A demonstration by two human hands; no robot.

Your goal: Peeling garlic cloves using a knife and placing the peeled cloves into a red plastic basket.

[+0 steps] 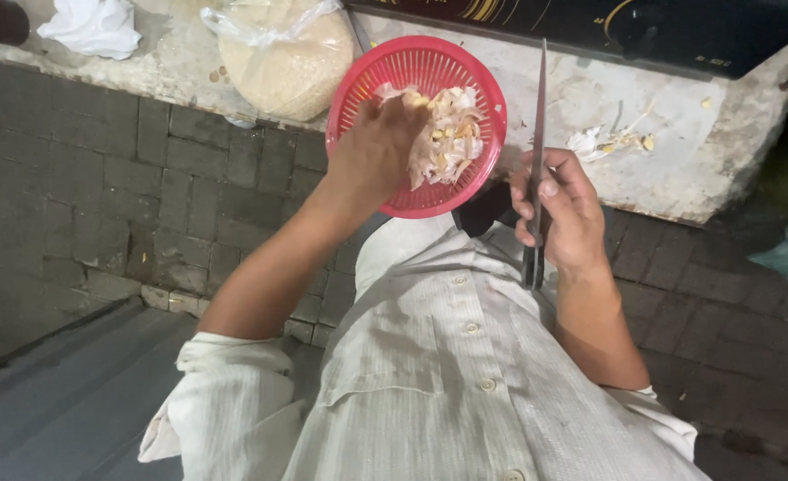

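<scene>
A worn stone counter (679, 151) runs across the far side, its chipped front edge dropping to a dark brick wall (144, 196) and a grey floor at the near left. A red plastic basket (385, 80) hangs partly over that edge, near the middle, filled with pale peels and scraps (452, 134). The left hand (376, 151) reaches into the basket, fingers curled down among the scraps; whether it grips any cannot be told. The right hand (563, 214), just right of the basket, is clenched around the handle of a knife (539, 116), blade pointing away over the counter. A clear plastic bag of pale grain (291, 62) sits far left of the basket, touching its rim. A crumpled white cloth (95, 27) lies further left. Loose scraps (608, 141) lie right of the blade, with bare counter beyond.
</scene>
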